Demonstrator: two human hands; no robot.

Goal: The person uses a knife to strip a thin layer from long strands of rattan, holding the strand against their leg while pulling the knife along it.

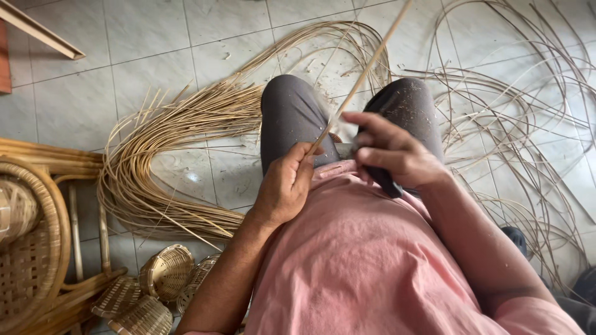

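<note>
Your left hand [287,186] was closed around the lower end of a long thin cane strip [363,74], thumb and fingers pinched on it just above your lap, and the strip ran up and to the right from there, out past the top edge of the view. Your right hand [391,152] was curled shut around a dark-handled knife [386,182], with the fingers bent over the strip close beside your left hand; the blade itself was hidden behind the fingers. Both hands sat over your grey-trousered knees [292,115], which were dusted with pale shavings. On the tiled floor [155,37] to your left lay a curved bundle of cane strips [155,161], and loose strands [528,111] looped across the tiles to your right. Small woven baskets [164,273] lay near your left elbow, beside a cane chair [37,248].
</note>
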